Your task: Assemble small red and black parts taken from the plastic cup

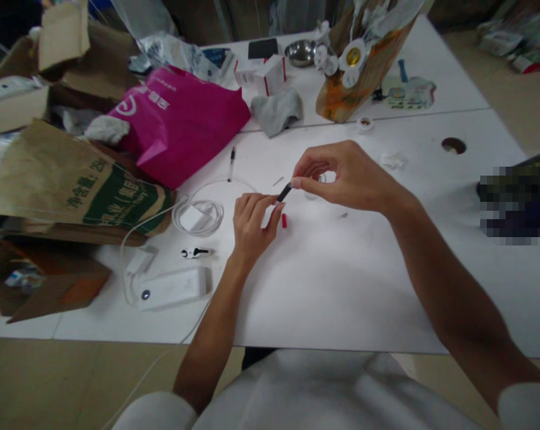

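Over the table (341, 292), our left hand (252, 227) and right hand (348, 176) pinch a black strip (284, 192) by its ends, fingers (263, 204) nearly closed; probably light, stiff, best end-held.

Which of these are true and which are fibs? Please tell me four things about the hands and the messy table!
1. The left hand and right hand both hold a small, narrow black piece. True.
2. The small red cylinder sits inside the round, shiny metal bowl. False: the red cylinder is near the left hand.
3. The bright pink bag is left of the bowl. True.
4. The crumpled grey cloth is on the floor. False: the cloth lies on the white table.
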`<act>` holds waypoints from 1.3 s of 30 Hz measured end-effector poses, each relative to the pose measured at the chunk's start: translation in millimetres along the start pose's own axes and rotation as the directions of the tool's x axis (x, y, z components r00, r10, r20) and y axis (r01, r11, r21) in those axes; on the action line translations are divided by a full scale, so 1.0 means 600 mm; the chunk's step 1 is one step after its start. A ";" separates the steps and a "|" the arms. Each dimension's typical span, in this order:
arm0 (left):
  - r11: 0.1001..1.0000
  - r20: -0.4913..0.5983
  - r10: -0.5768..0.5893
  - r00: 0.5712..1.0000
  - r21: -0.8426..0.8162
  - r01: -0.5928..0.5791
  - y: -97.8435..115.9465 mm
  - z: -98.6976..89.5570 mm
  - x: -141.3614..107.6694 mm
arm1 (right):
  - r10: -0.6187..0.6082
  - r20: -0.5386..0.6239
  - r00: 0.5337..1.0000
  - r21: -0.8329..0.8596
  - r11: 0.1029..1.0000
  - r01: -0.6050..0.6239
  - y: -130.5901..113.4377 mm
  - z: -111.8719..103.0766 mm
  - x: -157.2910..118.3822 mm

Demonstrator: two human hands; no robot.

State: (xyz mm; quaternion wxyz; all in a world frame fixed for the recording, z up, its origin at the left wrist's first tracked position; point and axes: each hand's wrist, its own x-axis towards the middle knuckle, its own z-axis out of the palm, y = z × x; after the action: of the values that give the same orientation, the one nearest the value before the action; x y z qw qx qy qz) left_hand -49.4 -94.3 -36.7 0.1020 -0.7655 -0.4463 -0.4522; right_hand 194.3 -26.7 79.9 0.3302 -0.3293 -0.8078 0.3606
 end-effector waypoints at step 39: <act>0.984 0.151 -0.065 0.986 -0.157 0.088 0.002 -0.002 -0.006 | -0.076 0.154 0.985 -0.109 0.990 0.094 0.003 -0.017 -0.008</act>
State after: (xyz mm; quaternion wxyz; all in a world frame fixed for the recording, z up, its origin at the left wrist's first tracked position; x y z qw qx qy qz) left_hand -49.6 -97.9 -38.6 -0.0113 -0.7844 -0.4431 -0.4340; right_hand 205.8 -25.8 82.4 0.2642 -0.2853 -0.8631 0.3224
